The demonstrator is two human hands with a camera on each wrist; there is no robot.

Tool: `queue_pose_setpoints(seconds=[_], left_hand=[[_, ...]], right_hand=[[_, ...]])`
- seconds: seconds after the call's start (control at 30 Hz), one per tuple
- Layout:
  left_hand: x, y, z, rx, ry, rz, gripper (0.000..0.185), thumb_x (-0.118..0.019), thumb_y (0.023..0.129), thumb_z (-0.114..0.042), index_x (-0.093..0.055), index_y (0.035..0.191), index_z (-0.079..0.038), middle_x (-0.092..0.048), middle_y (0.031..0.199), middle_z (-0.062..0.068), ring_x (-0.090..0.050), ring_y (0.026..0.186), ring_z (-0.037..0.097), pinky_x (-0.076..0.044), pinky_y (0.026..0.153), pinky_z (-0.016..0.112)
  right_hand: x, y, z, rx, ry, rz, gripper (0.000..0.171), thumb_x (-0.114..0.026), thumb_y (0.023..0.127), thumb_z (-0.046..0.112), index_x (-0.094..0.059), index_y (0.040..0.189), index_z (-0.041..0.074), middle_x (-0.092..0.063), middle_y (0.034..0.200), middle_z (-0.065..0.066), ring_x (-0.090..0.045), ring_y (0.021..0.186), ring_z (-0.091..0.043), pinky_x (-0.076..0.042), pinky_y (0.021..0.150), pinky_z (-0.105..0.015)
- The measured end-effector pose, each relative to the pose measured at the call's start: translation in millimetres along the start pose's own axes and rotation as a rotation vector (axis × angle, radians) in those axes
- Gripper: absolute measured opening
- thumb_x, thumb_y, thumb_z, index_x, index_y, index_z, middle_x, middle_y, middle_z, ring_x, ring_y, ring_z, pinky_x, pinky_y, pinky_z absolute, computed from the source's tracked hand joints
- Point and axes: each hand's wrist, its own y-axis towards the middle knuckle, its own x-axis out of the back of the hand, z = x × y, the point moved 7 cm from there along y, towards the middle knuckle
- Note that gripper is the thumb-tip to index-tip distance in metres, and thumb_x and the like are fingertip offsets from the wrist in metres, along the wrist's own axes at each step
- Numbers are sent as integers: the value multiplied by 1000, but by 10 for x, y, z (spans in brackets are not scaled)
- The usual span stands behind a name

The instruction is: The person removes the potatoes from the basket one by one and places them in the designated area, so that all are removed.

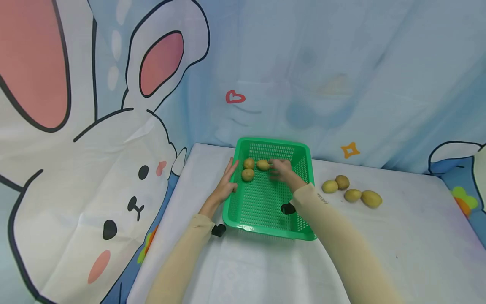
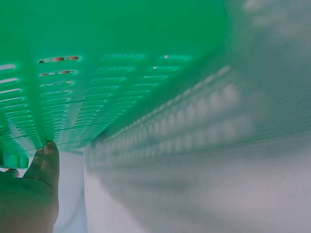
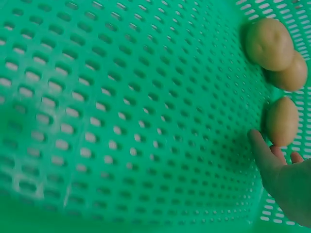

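Note:
A green plastic basket (image 1: 265, 232) with slotted walls stands on the table. Inside, towards its far left corner, lie three potatoes: one by the back (image 1: 249, 163), one in front of it (image 1: 248, 175) and one to their right (image 1: 263, 165). My right hand (image 1: 282, 169) reaches into the basket, fingertips right at this third potato; in the right wrist view, the thumb (image 3: 262, 150) is extended beside it. At the basket's left rim rests my left hand (image 1: 225, 185), its fingers straight and spread. The left wrist view shows those fingers (image 2: 48, 165) against the outer wall.
Several more potatoes lie on the white tablecloth (image 1: 410, 228) right of the basket, among them a large one (image 1: 371, 199) and a darker one (image 1: 342, 182). A blue printed curtain (image 1: 265, 55) hangs close behind the basket. A rabbit print fills the left side.

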Motion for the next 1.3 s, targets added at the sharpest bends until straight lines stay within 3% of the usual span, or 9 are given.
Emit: queue_pose_setpoints(seconds=[0.17,0.5,0.8,1.0,1.13,1.3], left_hand=[[-10,-125,-245,4,-1,22,96,-42,66,16,-12,156,3,11,163,17,11,149,36,-13,115,57],[-22,-148,-244,-8,-6,15,96,-43,66,17,-13,156,4,10,163,18,11,149,36,-11,115,57],[-59,-139,-236,-2,-20,18,96,-43,65,17,-14,156,3,10,164,17,10,149,35,-13,115,56],[-47,-117,-280,-19,-2,25,95,-43,66,18,-14,155,5,9,164,17,9,149,36,-16,115,56],[-16,-106,-279,-12,10,28,95,-42,66,18,-13,156,4,10,164,16,10,149,35,-16,115,54],[22,-35,-93,-8,4,3,97,-42,65,18,-14,156,2,10,164,13,11,150,32,-14,115,56]], right_hand=[[-56,52,-82,5,16,-32,60,-56,97,12,-30,148,-4,-35,150,-24,-37,138,-40,-40,105,-49],[-179,68,-70,64,68,-81,60,-63,92,7,-36,144,-5,-36,146,-24,-43,132,-39,-42,104,-48],[-178,75,-60,81,34,-168,55,-65,92,8,-43,141,-4,-42,143,-22,-48,130,-37,-46,100,-44],[-140,140,-37,114,-1,-233,46,-63,90,2,-52,135,-3,-52,133,-23,-58,118,-36,-54,88,-39],[-142,169,-38,110,16,-232,45,-63,90,1,-55,134,-1,-54,131,-22,-61,114,-34,-55,86,-36],[-188,159,-25,114,43,-197,49,-61,90,-1,-52,139,0,-51,136,-22,-58,120,-35,-51,94,-38]])
